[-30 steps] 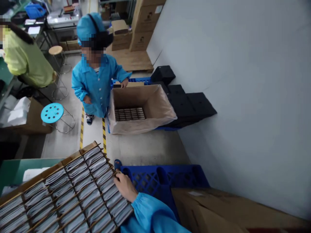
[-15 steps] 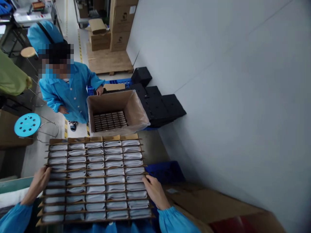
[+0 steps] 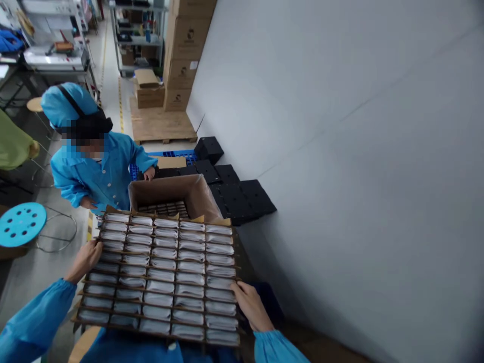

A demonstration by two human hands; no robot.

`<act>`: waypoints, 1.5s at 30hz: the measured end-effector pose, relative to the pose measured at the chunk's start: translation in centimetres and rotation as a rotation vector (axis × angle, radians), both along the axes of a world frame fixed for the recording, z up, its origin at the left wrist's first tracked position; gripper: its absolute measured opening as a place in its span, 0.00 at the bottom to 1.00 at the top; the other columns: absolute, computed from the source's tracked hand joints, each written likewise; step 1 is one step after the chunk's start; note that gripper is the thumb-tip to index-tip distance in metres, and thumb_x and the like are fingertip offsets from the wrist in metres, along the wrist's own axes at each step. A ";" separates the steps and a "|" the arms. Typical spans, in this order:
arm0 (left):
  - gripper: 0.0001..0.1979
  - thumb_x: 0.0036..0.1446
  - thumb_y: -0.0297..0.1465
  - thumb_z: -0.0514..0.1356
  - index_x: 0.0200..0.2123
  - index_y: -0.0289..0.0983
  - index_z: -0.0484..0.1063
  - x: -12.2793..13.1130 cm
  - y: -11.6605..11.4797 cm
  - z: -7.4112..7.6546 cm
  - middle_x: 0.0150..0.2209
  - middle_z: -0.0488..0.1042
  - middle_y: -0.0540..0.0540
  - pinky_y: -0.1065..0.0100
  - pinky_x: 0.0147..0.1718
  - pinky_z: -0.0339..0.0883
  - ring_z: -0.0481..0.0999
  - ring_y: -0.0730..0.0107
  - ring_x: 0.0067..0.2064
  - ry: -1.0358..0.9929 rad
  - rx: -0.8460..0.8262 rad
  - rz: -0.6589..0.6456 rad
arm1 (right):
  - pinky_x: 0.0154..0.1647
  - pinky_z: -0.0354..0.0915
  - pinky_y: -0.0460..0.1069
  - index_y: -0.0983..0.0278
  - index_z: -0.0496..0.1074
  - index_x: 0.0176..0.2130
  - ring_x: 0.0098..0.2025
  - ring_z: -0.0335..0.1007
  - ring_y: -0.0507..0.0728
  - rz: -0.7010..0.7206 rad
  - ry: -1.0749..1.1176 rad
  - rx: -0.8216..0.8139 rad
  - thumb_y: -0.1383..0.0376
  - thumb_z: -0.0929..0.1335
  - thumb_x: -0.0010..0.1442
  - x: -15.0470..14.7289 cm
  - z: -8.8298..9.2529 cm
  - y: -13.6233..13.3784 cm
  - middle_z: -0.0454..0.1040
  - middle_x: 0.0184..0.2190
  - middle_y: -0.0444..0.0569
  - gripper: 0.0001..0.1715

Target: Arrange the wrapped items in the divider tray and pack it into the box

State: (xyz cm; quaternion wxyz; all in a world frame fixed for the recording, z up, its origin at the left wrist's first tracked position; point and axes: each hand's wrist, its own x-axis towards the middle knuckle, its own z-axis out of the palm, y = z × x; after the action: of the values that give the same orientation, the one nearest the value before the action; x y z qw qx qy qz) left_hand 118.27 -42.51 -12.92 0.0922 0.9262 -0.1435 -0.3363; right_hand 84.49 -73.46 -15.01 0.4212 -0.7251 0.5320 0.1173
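I hold a flat cardboard divider tray [image 3: 166,275] level in front of me; its grid cells are filled with several white-wrapped packets. My left hand [image 3: 83,259] grips the tray's left edge, fingers curled round it. On the right edge, my right hand [image 3: 249,305] is closed over the rim. Just beyond the tray's far edge sits an open cardboard box [image 3: 172,194] lined with plastic, with a similar filled tray at its bottom.
A person in a blue coat and cap [image 3: 94,166] stands at the box's left, one hand on its rim. Black foam blocks [image 3: 234,194] lie along the grey wall. A blue stool [image 3: 20,224] stands left; stacked cartons [image 3: 181,55] and a wooden pallet [image 3: 162,126] are behind.
The tray swung from my left to straight ahead, then rose and moved forward toward the open box. My left hand came into view on its left edge.
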 end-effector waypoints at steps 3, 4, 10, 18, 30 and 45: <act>0.14 0.58 0.32 0.43 0.21 0.39 0.55 1.8 -1.4 -1.6 0.21 0.64 0.46 0.68 0.27 0.54 0.64 0.68 0.24 0.040 -0.012 0.037 | 0.28 0.62 0.49 0.61 0.66 0.19 0.30 0.69 0.60 0.014 -0.014 -0.027 0.46 0.58 0.48 3.2 -0.6 -2.2 0.73 0.22 0.52 0.24; 0.14 0.59 0.32 0.43 0.21 0.39 0.55 2.2 -1.8 -2.1 0.21 0.64 0.46 0.68 0.27 0.54 0.65 0.68 0.24 0.056 -0.011 0.050 | 0.28 0.62 0.49 0.61 0.65 0.18 0.30 0.69 0.60 0.021 -0.001 -0.021 0.46 0.58 0.48 4.1 -0.9 -2.9 0.73 0.21 0.52 0.24; 0.15 0.60 0.33 0.41 0.21 0.39 0.54 2.5 -3.2 -6.1 0.22 0.66 0.44 0.67 0.27 0.56 0.66 0.67 0.25 0.112 0.039 0.143 | 0.29 0.63 0.49 0.61 0.64 0.18 0.30 0.69 0.60 0.091 0.109 0.043 0.48 0.59 0.47 7.9 -4.1 -7.6 0.72 0.21 0.50 0.22; 0.16 0.56 0.39 0.42 0.22 0.39 0.60 1.3 -4.9 -7.5 0.24 0.71 0.41 0.65 0.29 0.60 0.71 0.61 0.27 0.229 0.175 0.344 | 0.31 0.65 0.50 0.62 0.66 0.20 0.31 0.70 0.61 0.188 0.196 0.112 0.43 0.58 0.49 10.6 -8.1 -12.0 0.73 0.22 0.52 0.28; 0.17 0.50 0.44 0.41 0.24 0.39 0.62 2.2 -6.1 -6.8 0.28 0.75 0.38 0.63 0.31 0.65 0.74 0.56 0.31 0.263 0.248 0.394 | 0.42 0.64 0.51 0.61 0.75 0.43 0.39 0.67 0.58 0.830 -0.389 -0.182 0.62 0.58 0.68 25.0 -4.7 -10.3 0.72 0.34 0.52 0.18; 0.18 0.58 0.35 0.41 0.29 0.35 0.68 0.3 -6.1 -7.3 0.32 0.76 0.35 0.64 0.34 0.63 0.76 0.54 0.37 0.273 0.301 0.372 | 0.41 0.61 0.50 0.67 0.77 0.36 0.37 0.60 0.57 1.123 -0.455 -0.243 0.68 0.63 0.65 29.0 -8.7 -6.1 0.66 0.34 0.52 0.13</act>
State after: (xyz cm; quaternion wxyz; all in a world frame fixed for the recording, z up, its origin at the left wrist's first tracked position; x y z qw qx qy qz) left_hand 118.60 -48.63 -20.27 0.0322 0.8860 0.0943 -0.4529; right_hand 113.49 -79.55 -23.74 0.3125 -0.9441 -0.0248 0.1021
